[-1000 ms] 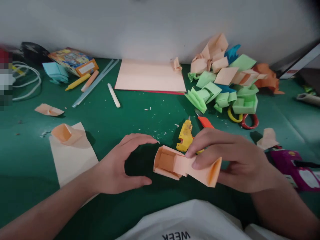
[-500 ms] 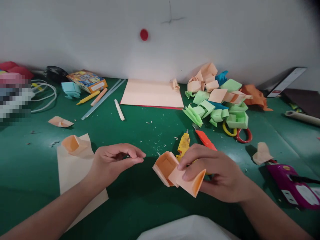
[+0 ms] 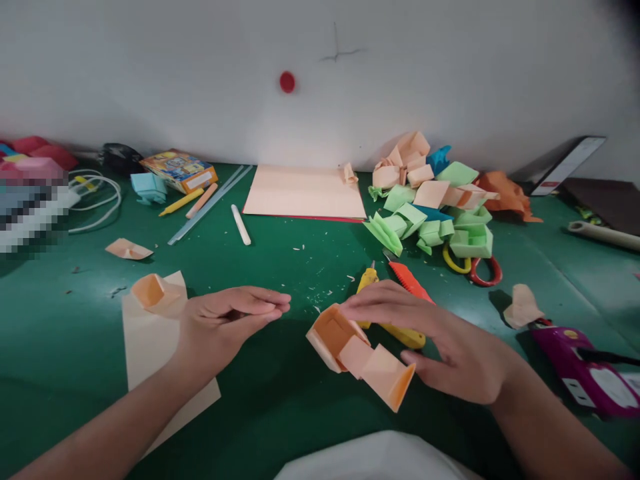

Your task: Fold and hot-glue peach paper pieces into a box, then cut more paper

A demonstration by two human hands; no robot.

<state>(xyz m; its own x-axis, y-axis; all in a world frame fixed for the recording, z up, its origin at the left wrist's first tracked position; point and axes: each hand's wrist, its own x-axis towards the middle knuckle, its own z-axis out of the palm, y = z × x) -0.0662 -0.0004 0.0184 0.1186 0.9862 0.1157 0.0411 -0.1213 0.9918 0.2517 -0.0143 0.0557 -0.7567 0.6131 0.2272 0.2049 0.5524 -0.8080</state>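
Observation:
My left hand (image 3: 230, 320) hovers over the table's left middle, thumb and fingertips pinched together; whatever they hold, if anything, is too small to make out. A peach folded-paper piece (image 3: 357, 357) lies to its right, an open box at one end and a hollow folded flap at the other. Over this piece is my right hand (image 3: 435, 340), fingers stretched and thumb apart. Its fingertips are at the box's upper edge; I cannot tell whether they touch. Behind that hand is a yellow glue gun (image 3: 405, 333), partly covered.
Left, a smaller folded peach paper piece (image 3: 150, 292) rests on a cream sheet (image 3: 145, 353). An orange cutter (image 3: 409, 281), scissors (image 3: 485, 271) and a pile of folded papers (image 3: 430, 200) are at the back right. A purple power strip (image 3: 575, 367) is far right.
My right hand has let go of the peach folded-paper piece and spread its fingers, shifting slightly up. The piece's flap end now sits a little lower. My left fingers have drawn closer together.

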